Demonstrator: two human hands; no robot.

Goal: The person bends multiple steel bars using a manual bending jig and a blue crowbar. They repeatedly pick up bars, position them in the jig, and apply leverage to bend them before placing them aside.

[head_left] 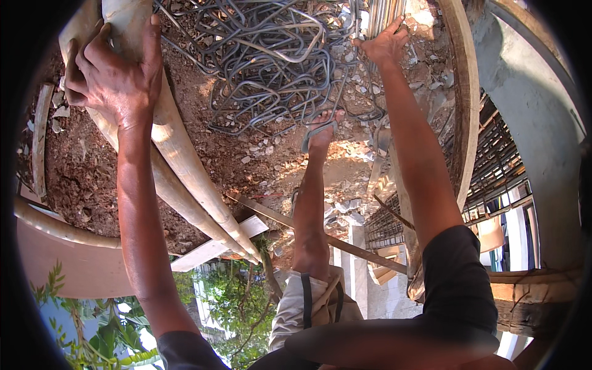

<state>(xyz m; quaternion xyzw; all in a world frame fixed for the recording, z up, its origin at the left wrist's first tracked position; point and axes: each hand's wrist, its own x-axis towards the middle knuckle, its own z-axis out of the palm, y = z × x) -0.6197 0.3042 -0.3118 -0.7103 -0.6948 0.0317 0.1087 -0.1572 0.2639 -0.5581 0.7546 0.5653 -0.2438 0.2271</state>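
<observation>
My left hand (pixel 111 71) is wrapped around a thick pale bamboo pole (pixel 179 160) that slants from the upper left down toward the middle. My right hand (pixel 383 43) reaches far up and grips the lower end of a bundle of straight steel rods (pixel 385 13) at the top edge. Between the two hands lies a tangled pile of bent grey steel stirrups (pixel 271 61) on reddish earth. My bare leg runs up the middle, its sandalled foot (pixel 320 132) set on the ground at the edge of the stirrup pile.
Stone rubble (pixel 345 203) and planks (pixel 271 213) lie around the foot. A long curved wooden board (pixel 467 92) and a grey concrete column (pixel 530 105) stand at the right, with a rebar grid (pixel 499 160) below them. Green plants (pixel 234 296) show far below.
</observation>
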